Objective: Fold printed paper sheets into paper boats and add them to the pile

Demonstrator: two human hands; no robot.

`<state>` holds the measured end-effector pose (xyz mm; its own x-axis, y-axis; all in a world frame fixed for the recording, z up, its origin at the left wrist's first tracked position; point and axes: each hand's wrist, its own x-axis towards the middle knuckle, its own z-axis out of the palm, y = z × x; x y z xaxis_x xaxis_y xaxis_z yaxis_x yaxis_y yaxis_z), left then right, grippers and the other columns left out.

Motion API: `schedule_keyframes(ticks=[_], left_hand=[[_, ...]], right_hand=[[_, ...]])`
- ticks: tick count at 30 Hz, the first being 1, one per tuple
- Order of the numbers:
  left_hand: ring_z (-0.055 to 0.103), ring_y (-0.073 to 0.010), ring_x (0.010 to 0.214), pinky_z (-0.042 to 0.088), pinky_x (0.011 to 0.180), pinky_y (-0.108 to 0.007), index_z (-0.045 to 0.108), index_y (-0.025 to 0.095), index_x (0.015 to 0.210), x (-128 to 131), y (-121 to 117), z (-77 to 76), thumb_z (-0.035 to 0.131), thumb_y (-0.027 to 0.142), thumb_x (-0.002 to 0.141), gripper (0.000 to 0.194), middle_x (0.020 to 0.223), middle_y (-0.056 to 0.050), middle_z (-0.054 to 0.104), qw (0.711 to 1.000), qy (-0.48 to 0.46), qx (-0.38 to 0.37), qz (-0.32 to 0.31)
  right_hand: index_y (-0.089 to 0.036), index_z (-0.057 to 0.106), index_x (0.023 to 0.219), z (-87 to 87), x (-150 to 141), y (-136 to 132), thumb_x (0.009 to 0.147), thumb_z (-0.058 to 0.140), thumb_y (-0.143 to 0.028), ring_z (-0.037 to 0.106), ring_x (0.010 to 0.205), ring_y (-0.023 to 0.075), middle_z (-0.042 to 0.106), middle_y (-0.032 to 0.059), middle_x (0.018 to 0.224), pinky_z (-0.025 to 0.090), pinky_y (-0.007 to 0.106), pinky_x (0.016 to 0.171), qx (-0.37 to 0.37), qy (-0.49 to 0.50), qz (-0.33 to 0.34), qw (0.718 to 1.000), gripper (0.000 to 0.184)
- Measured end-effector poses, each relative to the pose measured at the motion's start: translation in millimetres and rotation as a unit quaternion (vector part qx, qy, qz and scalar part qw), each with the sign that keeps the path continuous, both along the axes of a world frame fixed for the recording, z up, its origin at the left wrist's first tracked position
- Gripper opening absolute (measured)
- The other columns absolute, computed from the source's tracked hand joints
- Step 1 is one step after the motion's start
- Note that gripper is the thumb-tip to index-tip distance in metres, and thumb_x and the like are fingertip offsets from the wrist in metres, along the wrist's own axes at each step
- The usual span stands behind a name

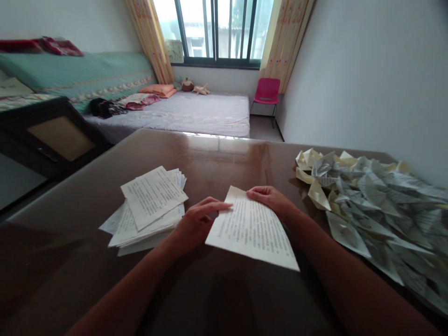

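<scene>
A printed sheet of paper [250,228] is held over the table in front of me, its near edge curving up off the surface. My right hand [264,196] grips its far right edge, with the fingers closed over the paper. At the sheet's left edge is my left hand [203,217]. Its index finger lies on top of the print and the other fingers curl partly beneath, with the thumb hidden. Left of that hand rests a loose pile of printed sheets [154,198]. Many folded paper boats [371,200] are heaped to the right of my right forearm.
The glossy brown table [224,161] reflects the window. Beyond it are a bed [206,112] with folded cloths and a pillow, and a pink chair [267,91] by the right wall. A dark cabinet [52,135] stands at the left.
</scene>
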<state>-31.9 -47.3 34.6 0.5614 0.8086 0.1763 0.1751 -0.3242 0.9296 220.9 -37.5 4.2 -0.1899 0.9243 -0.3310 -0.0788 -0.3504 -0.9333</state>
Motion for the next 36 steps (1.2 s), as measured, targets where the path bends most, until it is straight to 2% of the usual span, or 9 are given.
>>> schedule_keyframes(ticks=[3, 7, 11, 13, 18, 21, 25, 31, 36], left_hand=[[0.059, -0.0125, 0.076, 0.05, 0.06, -0.02, 0.073, 0.019, 0.083, 5.5, 0.7, -7.7, 0.063, 0.03, 0.081, 0.016, 0.096, -0.006, 0.059, 0.995, 0.021, 0.056, 0.077], [0.058, -0.0108, 0.061, 0.043, 0.04, -0.017, 0.064, 0.014, 0.072, 10.1, 2.8, -19.5, 0.058, 0.041, 0.084, 0.03, 0.089, -0.007, 0.062, 0.99, -0.008, -0.037, 0.138], [0.06, -0.0129, 0.061, 0.049, 0.049, -0.021, 0.062, 0.015, 0.083, 12.0, 4.4, -26.2, 0.056, 0.043, 0.086, 0.029, 0.069, -0.002, 0.064, 0.986, -0.013, -0.095, 0.139], [0.059, -0.0123, 0.064, 0.048, 0.055, -0.021, 0.061, 0.015, 0.08, 12.8, 4.8, -26.5, 0.056, 0.041, 0.086, 0.027, 0.072, -0.002, 0.064, 0.987, -0.006, -0.055, 0.153], [0.047, -0.0091, 0.062, 0.039, 0.059, -0.02, 0.045, 0.016, 0.054, 14.3, 7.2, -24.4, 0.06, 0.033, 0.084, 0.038, 0.065, 0.001, 0.052, 0.967, 0.048, 0.146, 0.204], [0.041, -0.0083, 0.057, 0.034, 0.055, -0.02, 0.044, 0.016, 0.054, 12.8, 10.5, -27.0, 0.059, 0.035, 0.083, 0.038, 0.059, 0.004, 0.046, 0.968, 0.07, 0.133, 0.202], [0.039, -0.0087, 0.056, 0.032, 0.052, -0.02, 0.051, 0.016, 0.06, 9.3, 14.8, -34.1, 0.056, 0.041, 0.084, 0.035, 0.056, 0.005, 0.043, 0.981, 0.074, 0.048, 0.173], [0.046, -0.0108, 0.06, 0.036, 0.054, -0.02, 0.056, 0.015, 0.065, 6.8, 17.2, -36.5, 0.057, 0.04, 0.082, 0.031, 0.062, 0.003, 0.054, 0.987, 0.068, 0.028, 0.14], [0.045, -0.0099, 0.06, 0.036, 0.055, -0.019, 0.052, 0.016, 0.063, 5.5, 18.7, -37.6, 0.057, 0.039, 0.083, 0.031, 0.062, 0.004, 0.052, 0.988, 0.087, 0.041, 0.123]], right_hand=[[-0.015, 0.067, 0.082, -4.1, -3.3, 1.5, 0.07, 0.07, -0.055, 0.055, 0.055, 0.0104, 0.065, 0.0018, 0.071, 0.04, 0.021, 0.047, 0.053, -0.056, -0.023, 0.997, 0.041], [-0.018, 0.071, 0.087, -4.8, 6.4, 7.7, 0.082, 0.053, -0.063, 0.06, 0.07, 0.0137, 0.068, 0.004, 0.082, 0.044, 0.023, 0.057, 0.217, -0.106, -0.177, 0.954, 0.048], [-0.017, 0.071, 0.092, 1.6, 9.8, 4.1, 0.08, 0.054, -0.065, 0.061, 0.065, 0.0152, 0.068, 0.0045, 0.073, 0.046, 0.025, 0.057, 0.275, -0.106, -0.079, 0.952, 0.052], [-0.016, 0.072, 0.093, 5.5, 5.3, -0.4, 0.074, 0.067, -0.057, 0.063, 0.068, 0.0172, 0.071, 0.0055, 0.077, 0.048, 0.027, 0.059, 0.285, -0.137, -0.023, 0.949, 0.045], [-0.019, 0.075, 0.09, 15.2, -1.9, -9.8, 0.082, 0.062, -0.042, 0.065, 0.066, 0.0157, 0.072, 0.0034, 0.073, 0.049, 0.026, 0.063, 0.358, -0.237, -0.068, 0.901, 0.027], [-0.019, 0.075, 0.084, 18.0, -1.3, -12.3, 0.08, 0.065, -0.04, 0.063, 0.06, 0.0147, 0.07, 0.0009, 0.064, 0.047, 0.024, 0.058, 0.34, -0.26, -0.07, 0.901, 0.024], [-0.017, 0.072, 0.069, 16.7, 0.5, -10.6, 0.072, 0.072, -0.042, 0.054, 0.051, 0.0121, 0.063, -0.0005, 0.056, 0.041, 0.022, 0.049, 0.272, -0.233, -0.038, 0.933, 0.025], [-0.015, 0.073, 0.08, 21.5, 14.1, -6.1, 0.065, 0.076, -0.047, 0.046, 0.053, 0.0091, 0.065, 0.0017, 0.069, 0.038, 0.021, 0.048, 0.255, -0.128, -0.006, 0.958, 0.036], [-0.012, 0.072, 0.078, 19.3, 26.4, -2.7, 0.08, 0.052, -0.066, 0.032, 0.048, 0.0073, 0.043, -0.0027, 0.05, 0.024, 0.021, 0.045, 0.252, -0.056, -0.021, 0.966, 0.058]])
